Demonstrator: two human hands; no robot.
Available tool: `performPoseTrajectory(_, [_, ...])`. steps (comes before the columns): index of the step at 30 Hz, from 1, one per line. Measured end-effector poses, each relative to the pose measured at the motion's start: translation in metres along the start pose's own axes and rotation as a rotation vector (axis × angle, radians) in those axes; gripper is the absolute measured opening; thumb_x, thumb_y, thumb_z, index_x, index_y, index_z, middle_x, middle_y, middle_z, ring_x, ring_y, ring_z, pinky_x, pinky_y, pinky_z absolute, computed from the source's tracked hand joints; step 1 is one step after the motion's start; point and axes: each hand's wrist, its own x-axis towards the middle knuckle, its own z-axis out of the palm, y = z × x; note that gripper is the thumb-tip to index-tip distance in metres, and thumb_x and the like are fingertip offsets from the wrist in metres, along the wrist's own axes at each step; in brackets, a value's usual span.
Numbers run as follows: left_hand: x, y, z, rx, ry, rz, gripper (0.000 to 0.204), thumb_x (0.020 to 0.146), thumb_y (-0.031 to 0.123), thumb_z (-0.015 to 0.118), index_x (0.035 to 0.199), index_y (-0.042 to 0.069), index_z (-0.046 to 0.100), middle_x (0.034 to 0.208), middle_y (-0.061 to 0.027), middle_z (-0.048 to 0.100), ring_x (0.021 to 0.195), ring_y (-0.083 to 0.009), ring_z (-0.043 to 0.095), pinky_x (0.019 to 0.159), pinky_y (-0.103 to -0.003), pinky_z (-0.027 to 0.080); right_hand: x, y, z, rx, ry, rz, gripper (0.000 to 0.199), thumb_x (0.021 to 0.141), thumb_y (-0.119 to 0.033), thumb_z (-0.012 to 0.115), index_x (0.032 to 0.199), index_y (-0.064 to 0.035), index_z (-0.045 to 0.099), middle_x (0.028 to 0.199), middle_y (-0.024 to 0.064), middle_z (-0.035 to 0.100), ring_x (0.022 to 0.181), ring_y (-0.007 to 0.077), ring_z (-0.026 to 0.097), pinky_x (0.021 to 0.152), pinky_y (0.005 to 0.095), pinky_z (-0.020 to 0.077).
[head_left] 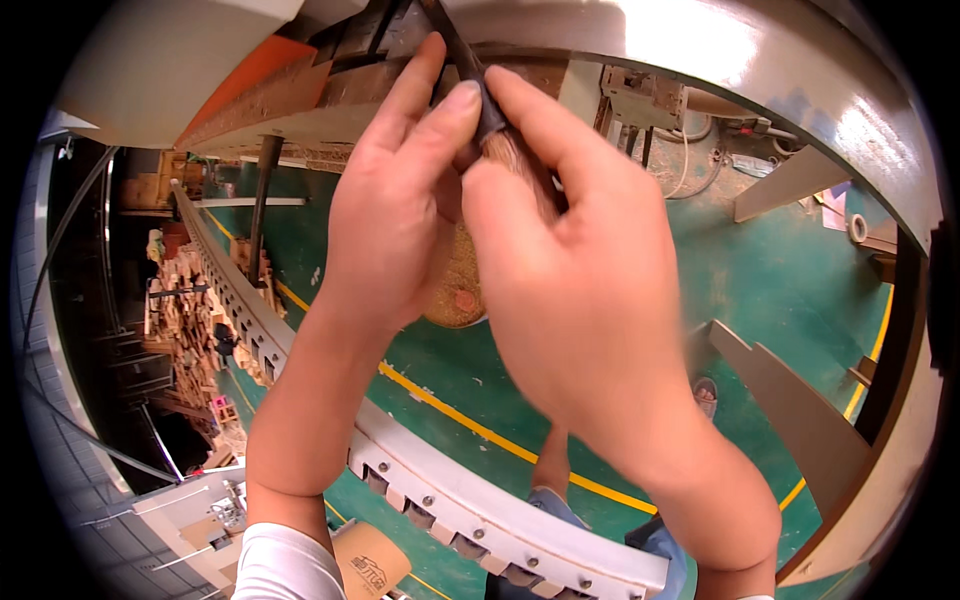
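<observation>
Both of my hands are raised near the top middle, around a slim wooden piece (512, 158). It is dark at its upper end and streaked brown lower down, and it slants up to the left toward a dark machine part (386, 28). My right hand (575, 225) is closed round its lower part, with the index finger lying along the dark section. On the piece's left side, my left hand (385, 200) presses its thumb against it, and the index finger reaches up. Its other fingers are mostly hidden. My palms hide the piece's lower end.
A pale curved rail (520, 560) with slots and bolts sweeps below my forearms. Overhead arches a glossy machine rim (700, 45). A heap of wood offcuts (185, 320) lies at left. A round container of sawdust (458, 290) shows between my wrists, above the green floor (440, 360).
</observation>
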Motion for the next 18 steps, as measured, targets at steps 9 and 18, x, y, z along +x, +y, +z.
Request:
performPoseTrajectory(9, [0.0, -0.009, -0.002, 0.248, 0.011, 0.058, 0.072, 0.106, 0.014, 0.059, 0.163, -0.001, 0.018, 0.12, -0.0133, 0.068, 0.109, -0.0169, 0.067, 0.092, -0.032, 0.058, -0.007, 0.004, -0.031, -0.417, -0.089, -0.191, 0.05, 0.084, -0.004, 0.063, 0.134, 0.0007, 0.062, 0.095, 0.016, 0.06, 0.081, 0.0299, 0.065, 0.062, 0.0372, 0.0548])
performPoseTrajectory(18, [0.003, -0.013, 0.01, 0.316, 0.068, 0.053, 0.078, 0.105, 0.009, 0.06, 0.165, 0.001, 0.011, 0.108, -0.0076, 0.067, 0.099, -0.011, 0.063, 0.094, -0.026, 0.049, -0.001, 0.01, -0.049, -0.5, -0.024, -0.269, 0.051, 0.079, -0.002, 0.074, 0.129, -0.0097, 0.07, 0.101, 0.0106, 0.062, 0.079, 0.0282, 0.064, 0.064, 0.0367, 0.0533])
